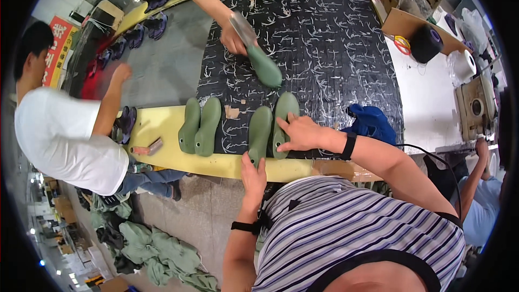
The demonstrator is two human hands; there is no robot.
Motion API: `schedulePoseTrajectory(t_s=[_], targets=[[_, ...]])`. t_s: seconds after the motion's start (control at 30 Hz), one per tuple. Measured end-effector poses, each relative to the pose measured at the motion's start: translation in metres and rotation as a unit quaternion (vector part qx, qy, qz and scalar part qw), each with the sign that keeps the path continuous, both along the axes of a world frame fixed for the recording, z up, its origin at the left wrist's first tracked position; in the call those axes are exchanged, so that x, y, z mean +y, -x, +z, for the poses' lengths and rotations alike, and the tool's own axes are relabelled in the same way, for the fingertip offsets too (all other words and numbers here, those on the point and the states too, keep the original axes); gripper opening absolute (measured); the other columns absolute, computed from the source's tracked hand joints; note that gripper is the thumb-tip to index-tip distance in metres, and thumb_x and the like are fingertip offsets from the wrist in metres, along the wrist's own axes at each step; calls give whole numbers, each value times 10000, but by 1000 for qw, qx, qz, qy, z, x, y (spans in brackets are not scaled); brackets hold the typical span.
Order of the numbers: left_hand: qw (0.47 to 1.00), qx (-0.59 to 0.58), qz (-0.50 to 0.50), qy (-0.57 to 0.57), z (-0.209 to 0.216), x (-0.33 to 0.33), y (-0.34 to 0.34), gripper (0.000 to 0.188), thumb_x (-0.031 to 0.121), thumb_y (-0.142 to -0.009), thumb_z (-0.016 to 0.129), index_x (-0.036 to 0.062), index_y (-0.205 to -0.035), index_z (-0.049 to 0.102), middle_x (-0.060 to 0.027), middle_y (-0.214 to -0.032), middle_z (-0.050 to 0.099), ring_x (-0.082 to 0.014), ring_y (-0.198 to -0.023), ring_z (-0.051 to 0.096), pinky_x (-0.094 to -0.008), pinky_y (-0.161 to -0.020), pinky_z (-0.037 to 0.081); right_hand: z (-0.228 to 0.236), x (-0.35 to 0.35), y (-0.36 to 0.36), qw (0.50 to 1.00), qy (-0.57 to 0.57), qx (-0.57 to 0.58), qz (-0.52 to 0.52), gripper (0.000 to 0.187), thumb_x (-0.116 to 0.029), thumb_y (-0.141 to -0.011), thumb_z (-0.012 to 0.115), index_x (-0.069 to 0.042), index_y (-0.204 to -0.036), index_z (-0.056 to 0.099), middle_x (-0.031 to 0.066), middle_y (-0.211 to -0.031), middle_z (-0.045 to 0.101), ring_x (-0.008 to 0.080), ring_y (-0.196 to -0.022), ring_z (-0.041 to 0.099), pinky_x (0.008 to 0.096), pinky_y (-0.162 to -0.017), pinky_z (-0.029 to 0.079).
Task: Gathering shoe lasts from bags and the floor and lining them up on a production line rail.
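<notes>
Two green shoe lasts lie side by side before me, toes pointing away, at the table's near edge. My left hand [253, 176] has its thumb and fingers around the near end of the left shoe last [261, 127]. Over the right shoe last [287, 106] lies my right hand [301, 133], gripping its side with thumb and fingers apart. Another pair, a left shoe last [190, 121] and its neighbour [210, 121], rests farther left. Across the table a co-worker's hand [232, 39] holds a green shoe last [265, 69] with a clear-looking piece at its upper end.
The table has a black, white-scribbled cover [330, 32] and a yellow edge [232, 166]. A blue cloth bundle [370, 124] sits right of my hand. A small tool [147, 148] lies left, near a person in white [65, 135]. Dark shoes [154, 26] line the far left.
</notes>
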State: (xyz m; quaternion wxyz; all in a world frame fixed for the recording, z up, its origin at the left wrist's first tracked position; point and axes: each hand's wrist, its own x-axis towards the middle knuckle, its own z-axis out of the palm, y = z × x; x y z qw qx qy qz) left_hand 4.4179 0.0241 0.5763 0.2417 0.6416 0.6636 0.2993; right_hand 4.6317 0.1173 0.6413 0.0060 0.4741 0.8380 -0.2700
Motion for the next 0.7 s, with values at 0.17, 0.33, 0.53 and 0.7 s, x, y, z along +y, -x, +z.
schedulePoseTrajectory(t_s=[0.17, 0.33, 0.53, 0.7], targets=[[997, -6, 70, -20, -8, 18, 5, 430, 99, -789, 642, -60, -1133, 440, -258, -946, 582, -436, -844, 566, -444, -758, 446, -26, -22, 2, 996, -85, 10, -38, 837, -575, -770, 575, 56, -1284, 378, 350, -1118, 499, 438, -955, 570, 448, -821, 475], [996, 47, 21, -76, 11, 54, 22, 539, 131, -764, 656, -33, -1196, 380, -277, -1096, 499, -445, -990, 494, -457, -835, 401, -16, 17, -25, 948, 99, 187, -239, 617, -443, -776, 648, 46, -1130, 520, 208, -952, 629, 371, -866, 614, 407, -749, 492], [995, 24, -53, -87, 18, 49, 32, 730, 239, -691, 721, 10, -1275, 347, -256, -1324, 308, -429, -1194, 356, -489, -957, 330, -65, 51, -62, 889, 125, 265, -352, 504, -348, -836, 635, 63, -1099, 508, 134, -843, 596, 168, -745, 581, 297, -640, 488], [994, 11, -103, -25, 15, 49, 31, 761, 196, -697, 712, 36, -1326, 313, -258, -1327, 313, -441, -1161, 387, -482, -953, 339, -76, 77, -58, 858, 268, 227, -374, 526, -416, -843, 616, 45, -1080, 530, 91, -881, 558, 142, -756, 521, 268, -644, 461]])
